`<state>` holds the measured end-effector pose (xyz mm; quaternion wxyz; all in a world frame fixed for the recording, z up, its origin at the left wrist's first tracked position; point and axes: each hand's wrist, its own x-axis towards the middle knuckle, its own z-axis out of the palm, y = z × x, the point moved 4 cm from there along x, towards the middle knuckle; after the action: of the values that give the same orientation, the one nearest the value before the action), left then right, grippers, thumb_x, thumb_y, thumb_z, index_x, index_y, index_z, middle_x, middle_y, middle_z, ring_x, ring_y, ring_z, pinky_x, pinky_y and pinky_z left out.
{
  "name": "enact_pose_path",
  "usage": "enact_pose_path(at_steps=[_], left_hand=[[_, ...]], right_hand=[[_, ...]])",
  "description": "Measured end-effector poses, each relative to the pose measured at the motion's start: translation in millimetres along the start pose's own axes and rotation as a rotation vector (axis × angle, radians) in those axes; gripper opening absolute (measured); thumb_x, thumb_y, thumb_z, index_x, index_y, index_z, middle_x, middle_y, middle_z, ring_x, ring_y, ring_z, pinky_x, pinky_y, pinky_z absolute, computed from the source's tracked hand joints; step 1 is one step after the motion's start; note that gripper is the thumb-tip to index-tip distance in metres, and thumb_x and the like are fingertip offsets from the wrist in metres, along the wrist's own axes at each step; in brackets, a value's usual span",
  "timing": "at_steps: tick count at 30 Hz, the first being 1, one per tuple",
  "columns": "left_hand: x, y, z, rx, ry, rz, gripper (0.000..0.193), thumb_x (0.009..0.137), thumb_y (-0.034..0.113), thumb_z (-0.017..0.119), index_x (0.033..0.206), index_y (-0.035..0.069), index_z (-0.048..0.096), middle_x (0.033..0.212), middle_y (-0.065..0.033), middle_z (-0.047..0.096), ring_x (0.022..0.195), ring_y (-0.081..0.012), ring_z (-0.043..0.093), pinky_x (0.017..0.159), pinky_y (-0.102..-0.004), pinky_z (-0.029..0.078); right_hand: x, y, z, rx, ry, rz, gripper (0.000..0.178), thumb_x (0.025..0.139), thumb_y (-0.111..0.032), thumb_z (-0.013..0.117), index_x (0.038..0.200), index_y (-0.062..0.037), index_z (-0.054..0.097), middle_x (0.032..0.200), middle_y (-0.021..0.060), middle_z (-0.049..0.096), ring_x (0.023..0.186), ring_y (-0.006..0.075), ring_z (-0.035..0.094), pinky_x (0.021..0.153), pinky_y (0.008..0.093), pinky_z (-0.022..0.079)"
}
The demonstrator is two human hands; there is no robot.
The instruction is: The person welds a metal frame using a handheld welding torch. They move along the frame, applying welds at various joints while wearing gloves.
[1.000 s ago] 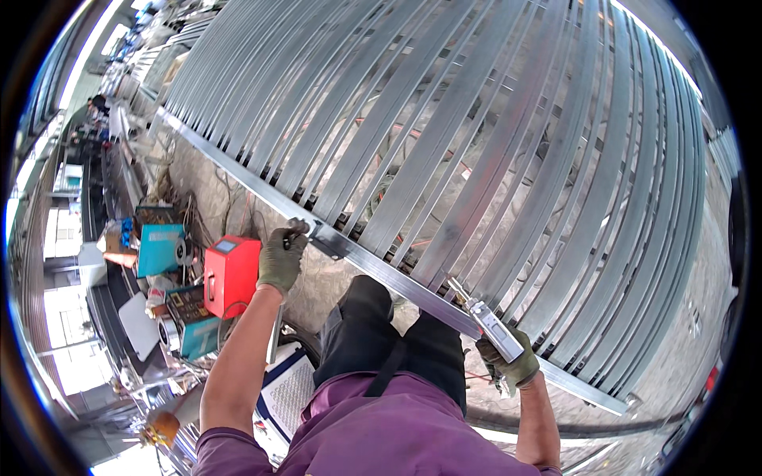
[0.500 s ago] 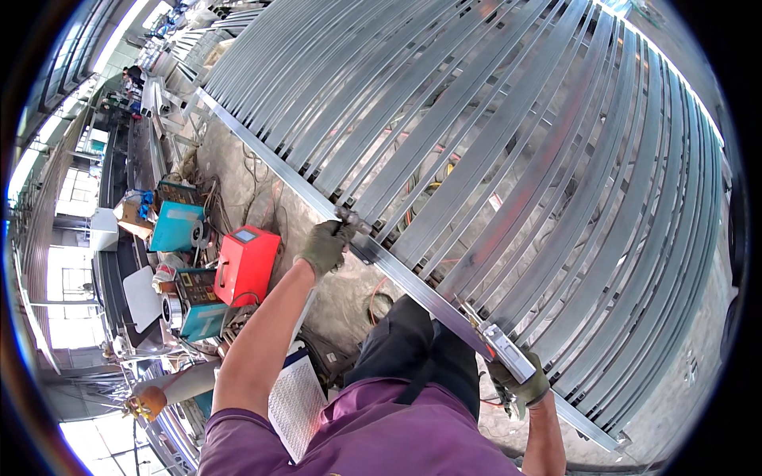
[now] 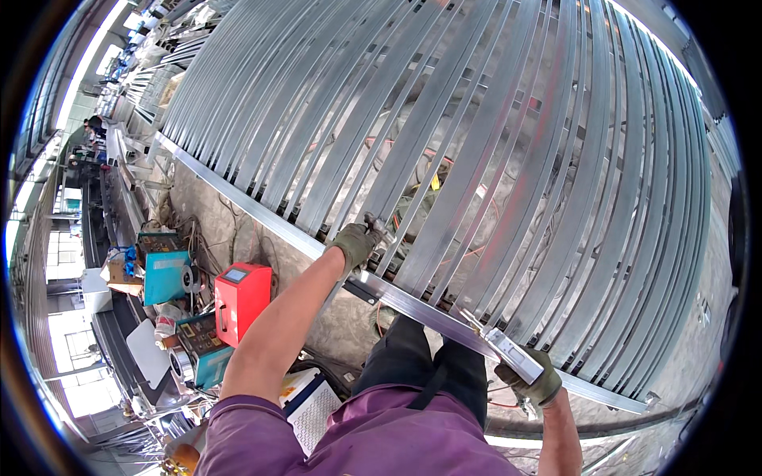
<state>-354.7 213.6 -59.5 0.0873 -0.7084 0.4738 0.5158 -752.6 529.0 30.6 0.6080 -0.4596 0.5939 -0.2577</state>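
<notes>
- head view: gloved left hand (image 3: 355,242) is closed around a small tool pressed to a steel slat (image 3: 413,230) of the slatted metal frame (image 3: 492,143).
- right hand (image 3: 533,381) has its fingers wrapped round a grey handheld tool (image 3: 514,355) at the frame's edge rail (image 3: 413,305).
- slats look stiff, thin, sharp-edged and slick; best gripped flat with gloves near the rail.
- red box (image 3: 241,300) stands below left.

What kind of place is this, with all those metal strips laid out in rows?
It looks like a metalworking shop or factory floor. Long rows of metal strips lie across a steel rail, a red machine box and a teal one stand on the concrete floor, and both gloved hands, left hand and right hand, work at the rail.
</notes>
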Motion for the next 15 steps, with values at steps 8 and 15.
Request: enact_pose_path(at_steps=[8,15], left_hand=[[4,41,-29,0.15,-0.046,0.483,0.042,0.105,0.041,0.076,0.115,0.001,0.073,0.094,-0.0085,0.077,0.085,-0.0188,0.071,0.078,-0.0341,0.058],[53,80,-30,0.205,-0.14,0.461,0.035,0.102,0.031,0.078,0.114,-0.002,0.072,0.106,-0.0105,0.076,0.096,-0.0182,0.068,0.094,-0.0324,0.055]], right_hand=[[63,-57,20,-0.124,-0.06,-0.062,0.034,0.092,-0.014,0.092,0.118,0.0018,0.078,0.088,0.0098,0.078,0.077,0.0175,0.075,0.067,0.0329,0.059],[131,-82,42,-0.07,-0.167,-0.153,0.037,0.094,-0.019,0.091,0.123,-0.0015,0.079,0.093,0.0106,0.081,0.081,0.0201,0.079,0.072,0.0319,0.062]])
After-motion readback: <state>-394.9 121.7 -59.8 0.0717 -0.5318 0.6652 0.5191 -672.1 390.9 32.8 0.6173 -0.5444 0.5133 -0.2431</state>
